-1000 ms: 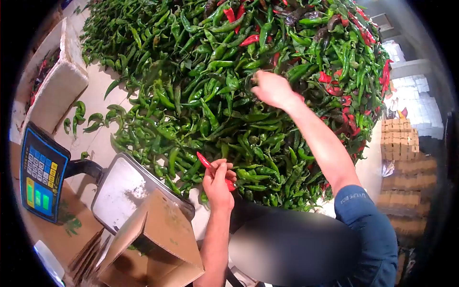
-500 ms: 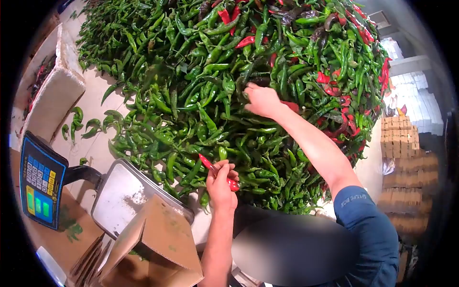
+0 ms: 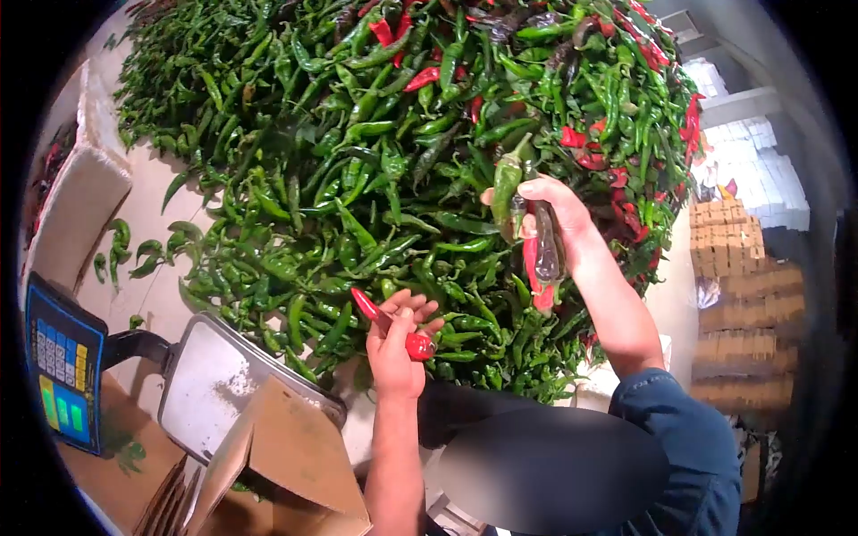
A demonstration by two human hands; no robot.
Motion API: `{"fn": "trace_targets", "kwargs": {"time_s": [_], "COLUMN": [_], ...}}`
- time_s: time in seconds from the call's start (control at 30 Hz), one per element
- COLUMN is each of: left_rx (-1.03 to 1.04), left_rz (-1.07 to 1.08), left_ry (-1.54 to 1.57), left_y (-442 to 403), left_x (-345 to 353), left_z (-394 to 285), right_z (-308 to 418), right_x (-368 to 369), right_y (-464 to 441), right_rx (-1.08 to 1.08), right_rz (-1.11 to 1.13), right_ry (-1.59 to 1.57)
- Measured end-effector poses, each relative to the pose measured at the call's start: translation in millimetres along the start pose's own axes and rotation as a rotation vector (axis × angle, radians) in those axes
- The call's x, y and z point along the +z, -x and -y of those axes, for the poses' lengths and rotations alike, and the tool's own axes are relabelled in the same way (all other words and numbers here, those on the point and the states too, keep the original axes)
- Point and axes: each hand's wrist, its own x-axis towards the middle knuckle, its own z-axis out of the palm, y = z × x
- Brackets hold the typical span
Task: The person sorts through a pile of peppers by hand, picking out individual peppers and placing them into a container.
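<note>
A large heap of green peppers spreads before me, with red and dark ones mixed in. My left hand is closed around a red pepper, whose tip points up and left; its other end shows below the fingers. Raised over the heap's lower right part, my right hand grips a bunch of several peppers. Among them I make out a green pepper, a dark brownish pepper and a red pepper. The palm side of that hand is partly hidden by the bunch.
At the left stand a scale with a metal platform and a keypad display. An open cardboard box is at its near side. A white foam box holds dark and red peppers. Stacked cartons line the right.
My right hand has come up from the heap, moving right and nearer, and now shows a bunch of peppers. The left hand keeps the red pepper. The whole view has shifted slightly.
</note>
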Motion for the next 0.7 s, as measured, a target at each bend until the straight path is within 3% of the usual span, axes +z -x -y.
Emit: {"fn": "trace_targets", "kwargs": {"time_s": [0.13, 0.3, 0.37, 0.47, 0.53, 0.63, 0.7], "left_rx": [0.008, 0.013, 0.058, 0.23, 0.241, 0.188, 0.123], "left_rz": [0.116, 0.158, 0.212, 0.183, 0.085, -0.064, -0.116], "left_ry": [-0.026, 0.002, 0.051, -0.142, -0.115, 0.014, 0.104], "left_y": [-4.4, -11.7, -16.0, -17.7, -10.2, -0.2, 2.2], "left_x": [12.8, 27.7, 33.1, 32.7, 21.7, 6.4, 2.1], "left_z": [-0.3, -8.8, -9.4, -0.1, 9.5, 16.7, 11.6], "right_z": [-20.6, -45.8, -51.6, -85.2, -92.0, -93.5, -81.3], "right_x": [5.6, 19.4, 49.0, 87.8, 96.9, 90.6, 88.7], "right_y": [-1.5, -4.0, 3.9, 15.1, 12.9, 12.5, 9.2], "right_rx": [0.174, 0.225, 0.176, -0.154, -0.122, -0.095, 0.129], "right_rz": [0.078, 0.106, 0.1, 0.231, 0.292, 0.627, 0.689], "right_ry": [-0.291, -0.267, 0.281, 1.132, 1.579, 1.457, 1.469]}}
